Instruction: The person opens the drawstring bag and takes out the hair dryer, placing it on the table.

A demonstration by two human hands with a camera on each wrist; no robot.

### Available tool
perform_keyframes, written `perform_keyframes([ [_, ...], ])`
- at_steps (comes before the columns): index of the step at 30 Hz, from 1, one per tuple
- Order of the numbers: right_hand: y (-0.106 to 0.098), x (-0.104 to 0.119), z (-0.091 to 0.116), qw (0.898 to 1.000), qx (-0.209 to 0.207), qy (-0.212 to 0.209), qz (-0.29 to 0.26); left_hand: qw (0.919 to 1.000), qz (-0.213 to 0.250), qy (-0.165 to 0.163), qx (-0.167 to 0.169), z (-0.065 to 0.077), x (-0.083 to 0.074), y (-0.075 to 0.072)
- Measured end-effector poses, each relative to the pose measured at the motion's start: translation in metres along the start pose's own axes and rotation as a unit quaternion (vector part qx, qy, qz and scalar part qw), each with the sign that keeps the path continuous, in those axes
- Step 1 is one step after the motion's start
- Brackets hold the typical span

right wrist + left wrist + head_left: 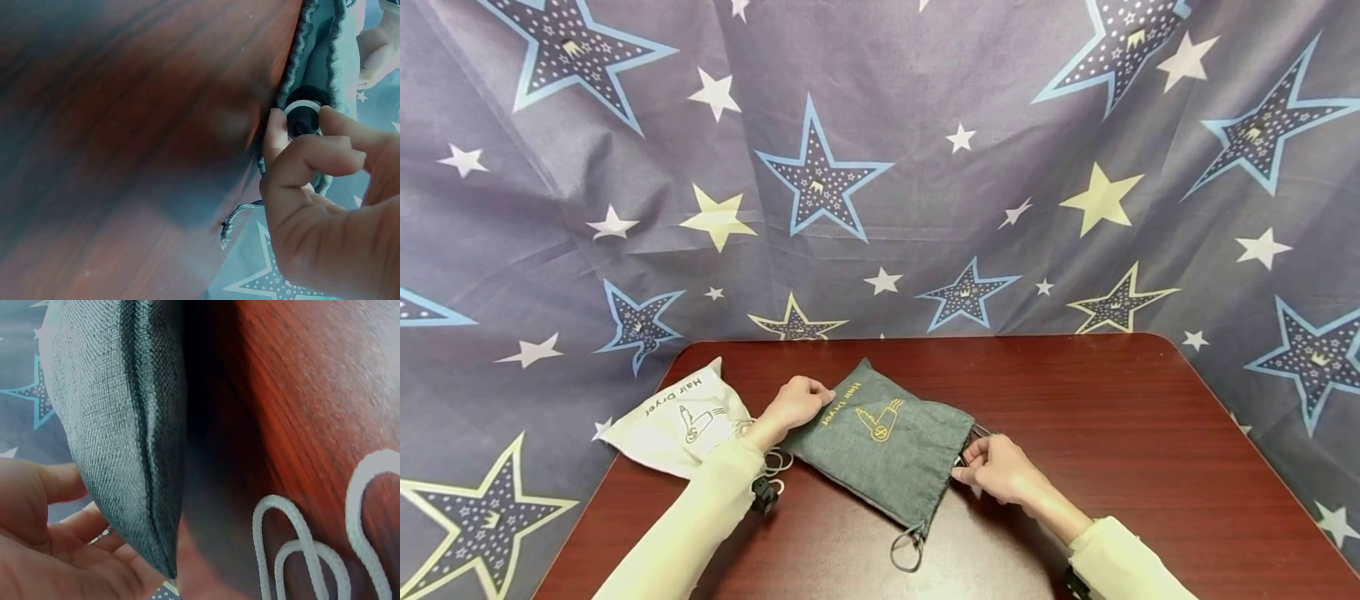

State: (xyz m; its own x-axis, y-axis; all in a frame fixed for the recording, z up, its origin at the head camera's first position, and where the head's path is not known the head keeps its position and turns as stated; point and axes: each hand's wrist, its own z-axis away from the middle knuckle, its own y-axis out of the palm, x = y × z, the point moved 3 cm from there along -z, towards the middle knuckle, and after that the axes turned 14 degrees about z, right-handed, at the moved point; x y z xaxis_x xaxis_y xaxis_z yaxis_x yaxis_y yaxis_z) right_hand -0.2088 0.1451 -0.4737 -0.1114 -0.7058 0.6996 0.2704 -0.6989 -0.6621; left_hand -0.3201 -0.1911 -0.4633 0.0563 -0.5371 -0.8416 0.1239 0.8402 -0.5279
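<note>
A dark grey drawstring bag [880, 454], printed "Hair Dryer" in yellow, lies on the table with its mouth towards the right. My left hand [797, 402] holds the bag's closed end near a corner; the left wrist view shows thumb and fingers about the grey cloth [134, 431]. At the mouth, my right hand [996, 468] pinches a black, round-ended object with a white ring [304, 115] between thumb and fingertips. The rest of that object is hidden inside the bag, so its kind is unclear.
A white "Hair Dryer" bag [658, 425] lies at the left, its pale cord [781, 460] looped by my left wrist. The grey bag's cord loop [907, 552] hangs towards the front. Behind the reddish-brown table [1120, 417] is a star-patterned cloth [925, 208].
</note>
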Motion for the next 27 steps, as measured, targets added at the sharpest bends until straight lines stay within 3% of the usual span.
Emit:
perform_keyframes([
  [8, -0.0009, 0.0002, 0.0002, 0.999, -0.033, -0.013, 0.039, 0.9997, 0.010, 0.000, -0.021, 0.0012, -0.0029, -0.0021],
  [15, -0.0054, -0.0015, 0.0048, 0.999, -0.025, -0.018, 0.029, 0.9999, 0.005, -0.004, -0.014, 0.0014, -0.0039, -0.0074],
  [27, -0.0030, 0.0065, -0.0002, 0.996, -0.031, -0.056, 0.064, 0.9997, 0.005, -0.009, -0.022, 0.0010, -0.0061, -0.0053],
])
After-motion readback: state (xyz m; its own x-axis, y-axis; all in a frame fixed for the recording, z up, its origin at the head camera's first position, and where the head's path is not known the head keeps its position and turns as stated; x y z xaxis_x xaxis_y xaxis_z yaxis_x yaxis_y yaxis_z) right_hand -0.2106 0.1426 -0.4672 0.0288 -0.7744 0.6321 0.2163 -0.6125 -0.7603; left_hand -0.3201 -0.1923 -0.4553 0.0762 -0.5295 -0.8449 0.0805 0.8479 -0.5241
